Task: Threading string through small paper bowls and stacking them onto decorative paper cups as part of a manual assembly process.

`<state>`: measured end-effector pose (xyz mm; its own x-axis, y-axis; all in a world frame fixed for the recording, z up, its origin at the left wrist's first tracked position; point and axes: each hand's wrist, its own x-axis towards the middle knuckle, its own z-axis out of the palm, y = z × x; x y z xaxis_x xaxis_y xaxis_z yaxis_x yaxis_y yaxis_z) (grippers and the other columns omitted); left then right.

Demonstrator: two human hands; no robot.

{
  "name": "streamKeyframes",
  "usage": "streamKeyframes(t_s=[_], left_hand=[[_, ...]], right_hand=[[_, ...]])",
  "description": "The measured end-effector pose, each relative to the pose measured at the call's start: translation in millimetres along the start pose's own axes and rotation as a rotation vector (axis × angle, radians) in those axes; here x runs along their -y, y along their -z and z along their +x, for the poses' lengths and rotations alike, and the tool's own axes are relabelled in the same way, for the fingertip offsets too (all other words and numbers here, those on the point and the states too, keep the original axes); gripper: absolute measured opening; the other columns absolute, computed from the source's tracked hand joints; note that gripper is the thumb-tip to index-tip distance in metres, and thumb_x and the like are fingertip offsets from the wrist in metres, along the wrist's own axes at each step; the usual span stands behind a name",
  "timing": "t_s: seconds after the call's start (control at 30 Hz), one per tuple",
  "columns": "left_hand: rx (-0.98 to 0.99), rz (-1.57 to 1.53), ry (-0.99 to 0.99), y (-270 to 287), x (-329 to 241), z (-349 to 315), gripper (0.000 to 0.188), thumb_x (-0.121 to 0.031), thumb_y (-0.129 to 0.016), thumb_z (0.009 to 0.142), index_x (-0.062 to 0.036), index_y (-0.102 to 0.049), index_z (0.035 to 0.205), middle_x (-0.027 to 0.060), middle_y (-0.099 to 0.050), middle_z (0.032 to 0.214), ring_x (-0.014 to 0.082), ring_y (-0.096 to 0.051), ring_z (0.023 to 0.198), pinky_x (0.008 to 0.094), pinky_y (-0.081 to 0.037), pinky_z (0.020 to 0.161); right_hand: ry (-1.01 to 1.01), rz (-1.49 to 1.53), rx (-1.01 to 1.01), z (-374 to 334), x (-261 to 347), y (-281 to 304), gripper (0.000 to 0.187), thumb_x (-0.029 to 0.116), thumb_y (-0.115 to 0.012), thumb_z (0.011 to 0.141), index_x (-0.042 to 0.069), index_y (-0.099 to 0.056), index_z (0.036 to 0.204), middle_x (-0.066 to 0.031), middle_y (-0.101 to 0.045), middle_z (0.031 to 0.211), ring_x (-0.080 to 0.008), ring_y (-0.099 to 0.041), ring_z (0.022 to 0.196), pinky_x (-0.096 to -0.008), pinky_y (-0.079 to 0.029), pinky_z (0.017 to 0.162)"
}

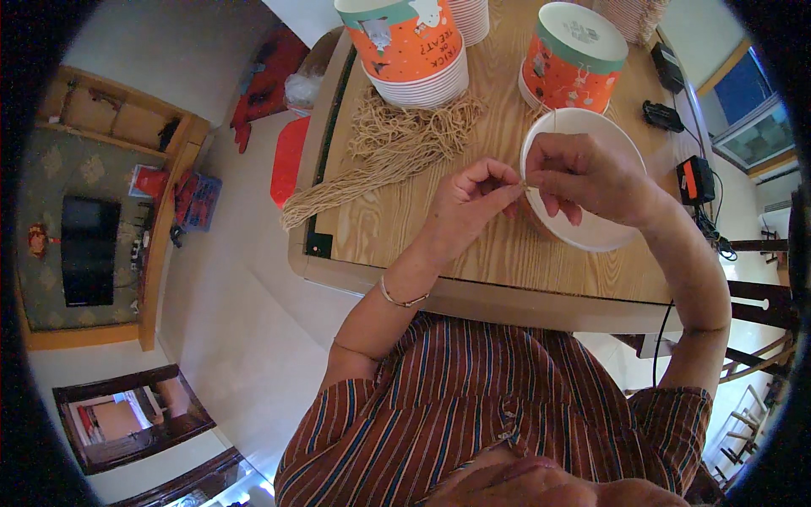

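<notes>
Both hands meet at the left rim of a white paper bucket (604, 224), which lies tipped on the wooden table with its pale inside showing. My left hand (473, 201) pinches a short bit of thin tan cord (526, 187) between thumb and forefinger. Right beside it, my right hand (596, 177) is closed on the same cord, its wrist crossing over the bucket's mouth. Fingers hide most of the cord. Left of the hands, a loose bundle of tan cords (405, 139) stretches toward the table's left edge.
Upside-down orange paper buckets stand in a stack (405, 51) behind the cords. Another orange bucket (570, 63) stands behind the white one. Black adapters (663, 117) and cables line the right edge. A red stool (291, 160) is beyond the table's left side.
</notes>
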<state>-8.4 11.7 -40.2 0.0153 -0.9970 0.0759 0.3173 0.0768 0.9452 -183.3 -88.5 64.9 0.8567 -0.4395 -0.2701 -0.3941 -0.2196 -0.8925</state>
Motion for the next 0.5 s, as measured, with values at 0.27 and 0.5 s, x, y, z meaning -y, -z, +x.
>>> streamKeyframes(t_s=[0.27, 0.5], left_hand=[[-0.028, 0.099, -0.007, -2, -2, -1, 0.007, -0.004, -0.064, 0.09, -0.0034, -0.063, 0.097, -0.0008, -0.062, 0.087, 0.0065, -0.058, 0.076, 0.0215, -0.049, 0.068], [-0.066, 0.175, -0.069, -1, 3, -5, 0.009, 0.0, -0.063, 0.088, -0.0027, -0.062, 0.096, -0.0006, -0.059, 0.088, 0.0071, -0.058, 0.075, 0.0215, -0.049, 0.068]], right_hand=[[0.115, -0.162, -0.085, 3, -12, -4, 0.001, 0.004, -0.054, 0.092, 0.003, -0.055, 0.092, 0.0007, -0.054, 0.07, -0.0049, -0.05, 0.06, -0.0206, -0.041, 0.053], [0.33, -0.398, -0.241, -2, -5, -11, 0.01, 0.011, -0.057, 0.09, 0.002, -0.057, 0.094, -0.016, -0.064, 0.077, -0.0344, -0.064, 0.074, -0.0417, -0.049, 0.066]])
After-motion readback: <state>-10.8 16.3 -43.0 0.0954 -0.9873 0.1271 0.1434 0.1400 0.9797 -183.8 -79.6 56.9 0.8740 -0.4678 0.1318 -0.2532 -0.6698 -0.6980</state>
